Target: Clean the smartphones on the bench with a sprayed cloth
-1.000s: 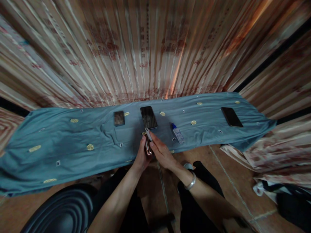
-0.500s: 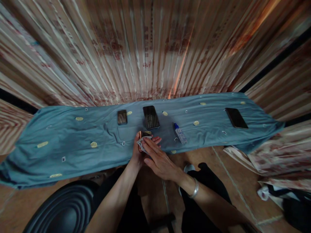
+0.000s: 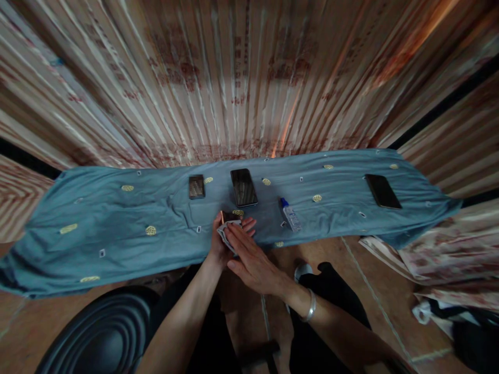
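Note:
My left hand (image 3: 219,244) is wrapped round a phone (image 3: 228,214) with a shiny copper-coloured edge, at the front edge of the cloth-covered table. Most of the phone is hidden by a grey cloth (image 3: 223,232) and by my hands. The fingers of my right hand (image 3: 253,262) lie fairly straight over the cloth and press it against the phone. Just beyond my hands a dark phone (image 3: 244,187) lies on the table. To the right is a small clear bottle (image 3: 291,215) with a blue cap, tilted on its side.
A blue-green tablecloth (image 3: 117,223) with yellow pineapple prints covers the long table. A small dark square item (image 3: 197,187) lies left of the phone, and a black flat device (image 3: 382,191) lies far right. Below left stands a black round stool (image 3: 105,337). Striped curtains (image 3: 218,93) hang behind.
My right hand has slid slightly left and nearer to me with the cloth. My left hand keeps its hold on the phone. The view has shifted a little.

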The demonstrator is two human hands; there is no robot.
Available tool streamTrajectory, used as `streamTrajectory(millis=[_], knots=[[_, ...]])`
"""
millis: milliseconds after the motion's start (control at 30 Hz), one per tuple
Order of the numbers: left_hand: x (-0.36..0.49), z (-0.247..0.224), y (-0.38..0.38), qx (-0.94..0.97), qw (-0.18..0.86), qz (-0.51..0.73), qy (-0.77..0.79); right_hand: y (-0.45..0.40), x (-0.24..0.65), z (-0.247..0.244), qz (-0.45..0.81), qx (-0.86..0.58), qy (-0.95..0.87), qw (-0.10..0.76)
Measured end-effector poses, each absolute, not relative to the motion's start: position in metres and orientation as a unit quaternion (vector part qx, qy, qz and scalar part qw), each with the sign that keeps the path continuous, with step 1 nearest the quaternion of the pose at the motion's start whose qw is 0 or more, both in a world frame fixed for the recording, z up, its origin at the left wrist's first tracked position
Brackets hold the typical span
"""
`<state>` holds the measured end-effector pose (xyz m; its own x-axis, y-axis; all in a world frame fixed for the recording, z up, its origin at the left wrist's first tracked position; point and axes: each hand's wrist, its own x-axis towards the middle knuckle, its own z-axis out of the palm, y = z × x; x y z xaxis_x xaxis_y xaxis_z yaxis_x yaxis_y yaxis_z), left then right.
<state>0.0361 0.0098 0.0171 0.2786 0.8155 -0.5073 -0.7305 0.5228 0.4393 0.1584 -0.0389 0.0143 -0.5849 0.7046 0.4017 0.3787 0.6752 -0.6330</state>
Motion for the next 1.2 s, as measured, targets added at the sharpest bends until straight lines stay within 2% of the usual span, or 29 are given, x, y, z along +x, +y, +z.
streamTrajectory(millis=[200, 433, 700, 867, 1033, 1200], knots=[[0.032, 0.01, 0.011, 0.077, 0.811, 0.48, 0.324, -0.041, 0.159, 0.014, 0.221, -0.31, -0.869, 0.317], [0.052, -0.003, 0.001, 0.08, 0.797, 0.492, 0.341, -0.029, 0.163, 0.017, 0.262, -0.364, -0.838, 0.311], [0.052, 0.025, 0.006, 0.084, 0.732, 0.564, 0.374, -0.016, 0.161, 0.002, 0.352, -0.425, -0.765, 0.333], [0.046, 0.032, 0.012, 0.054, 0.733, 0.564, 0.376, -0.023, 0.159, -0.003, 0.393, -0.425, -0.736, 0.352], [0.04, 0.031, 0.019, 0.015, 0.75, 0.557, 0.356, -0.026, 0.165, 0.0, 0.364, -0.405, -0.753, 0.371], [0.045, 0.03, 0.02, -0.014, 0.775, 0.538, 0.332, -0.019, 0.173, -0.001, 0.282, -0.402, -0.777, 0.394]])
